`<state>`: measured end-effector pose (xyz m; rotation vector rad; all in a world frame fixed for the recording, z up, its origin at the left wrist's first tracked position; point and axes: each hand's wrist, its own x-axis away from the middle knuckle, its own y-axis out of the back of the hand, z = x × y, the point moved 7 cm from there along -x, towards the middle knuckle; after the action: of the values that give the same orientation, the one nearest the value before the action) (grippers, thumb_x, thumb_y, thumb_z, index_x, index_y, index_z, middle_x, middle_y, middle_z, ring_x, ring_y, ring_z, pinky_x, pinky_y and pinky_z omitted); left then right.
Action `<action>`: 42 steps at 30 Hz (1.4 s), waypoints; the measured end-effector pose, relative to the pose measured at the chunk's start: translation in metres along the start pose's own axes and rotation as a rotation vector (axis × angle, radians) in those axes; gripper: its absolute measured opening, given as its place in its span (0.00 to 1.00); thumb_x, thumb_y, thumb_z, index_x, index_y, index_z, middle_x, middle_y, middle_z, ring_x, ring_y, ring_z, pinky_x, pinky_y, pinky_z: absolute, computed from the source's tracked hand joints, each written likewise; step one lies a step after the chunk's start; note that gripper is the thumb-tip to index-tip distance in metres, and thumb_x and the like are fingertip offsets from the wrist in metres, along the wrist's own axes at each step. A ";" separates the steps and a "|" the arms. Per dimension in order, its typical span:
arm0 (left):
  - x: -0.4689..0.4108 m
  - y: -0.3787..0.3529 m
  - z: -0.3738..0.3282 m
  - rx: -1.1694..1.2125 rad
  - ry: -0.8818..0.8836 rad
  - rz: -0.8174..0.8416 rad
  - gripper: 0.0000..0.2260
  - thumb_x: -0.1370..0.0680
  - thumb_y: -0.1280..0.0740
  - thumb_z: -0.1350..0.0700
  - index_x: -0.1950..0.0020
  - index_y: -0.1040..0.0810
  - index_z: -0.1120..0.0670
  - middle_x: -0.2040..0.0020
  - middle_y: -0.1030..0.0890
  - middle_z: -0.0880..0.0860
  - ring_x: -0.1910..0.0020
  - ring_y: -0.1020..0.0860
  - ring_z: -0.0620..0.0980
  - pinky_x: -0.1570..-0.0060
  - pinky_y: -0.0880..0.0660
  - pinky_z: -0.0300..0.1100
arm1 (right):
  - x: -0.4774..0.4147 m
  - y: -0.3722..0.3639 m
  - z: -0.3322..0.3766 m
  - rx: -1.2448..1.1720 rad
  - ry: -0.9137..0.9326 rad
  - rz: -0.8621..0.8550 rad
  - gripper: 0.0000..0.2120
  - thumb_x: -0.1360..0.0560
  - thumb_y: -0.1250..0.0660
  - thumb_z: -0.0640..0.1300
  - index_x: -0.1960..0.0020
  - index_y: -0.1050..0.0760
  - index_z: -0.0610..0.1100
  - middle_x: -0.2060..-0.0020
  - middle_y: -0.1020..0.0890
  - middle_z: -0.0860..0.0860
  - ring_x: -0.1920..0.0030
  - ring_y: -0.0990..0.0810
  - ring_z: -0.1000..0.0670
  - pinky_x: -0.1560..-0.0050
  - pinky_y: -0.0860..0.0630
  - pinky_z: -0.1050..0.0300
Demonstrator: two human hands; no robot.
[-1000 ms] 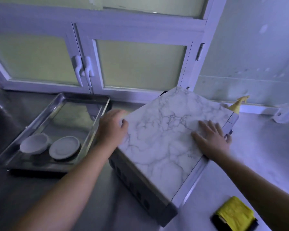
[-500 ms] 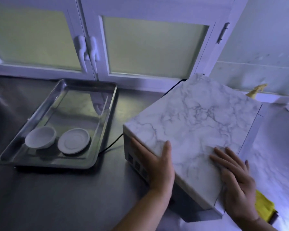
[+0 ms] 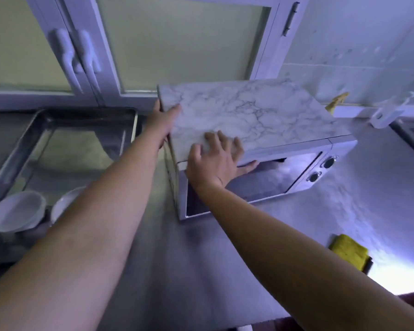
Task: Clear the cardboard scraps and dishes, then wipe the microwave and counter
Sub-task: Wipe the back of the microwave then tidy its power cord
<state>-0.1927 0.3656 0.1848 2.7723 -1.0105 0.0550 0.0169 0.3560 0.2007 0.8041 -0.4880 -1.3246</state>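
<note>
Marble-patterned white microwave oven (image 3: 249,115) sitting on grey metal table (image 3: 177,259), at 1 o'clock from frame centre, door facing 5 o'clock.
Left hand (image 3: 164,120) gripping rear-left top corner: thumb lying on top, fingers (image 3: 157,107) curling round side edge.
Right hand (image 3: 215,161) pressing front-left top edge: fingers (image 3: 221,139) spreading apart, flat on top; thumb lying along door top.
Rectangular steel tray (image 3: 129,120) at 9 o'clock of microwave oven, carrying white round bowl (image 3: 17,211) and white plate (image 3: 65,204).
Folded yellow cloth (image 3: 349,254) lying at 4 o'clock, well apart.

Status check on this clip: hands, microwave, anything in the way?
Left hand grips white marble-topped microwave at rear corner. Right hand flat on its top. Yellow folded cloth lies apart, nothing blocking.
</note>
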 end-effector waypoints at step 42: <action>0.182 0.063 0.128 0.188 0.108 -0.450 0.08 0.25 0.34 0.49 0.55 0.20 0.51 0.57 0.22 0.47 0.54 0.26 0.48 0.53 0.30 0.41 | -0.124 0.058 -0.106 0.620 0.363 0.328 0.49 0.25 0.33 0.43 0.22 0.66 0.62 0.19 0.61 0.48 0.20 0.66 0.40 0.28 0.67 0.27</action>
<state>-0.0973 0.1782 0.0877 3.0563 -0.3560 0.2418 0.1065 0.5036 0.1908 1.3788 -0.7147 -0.6950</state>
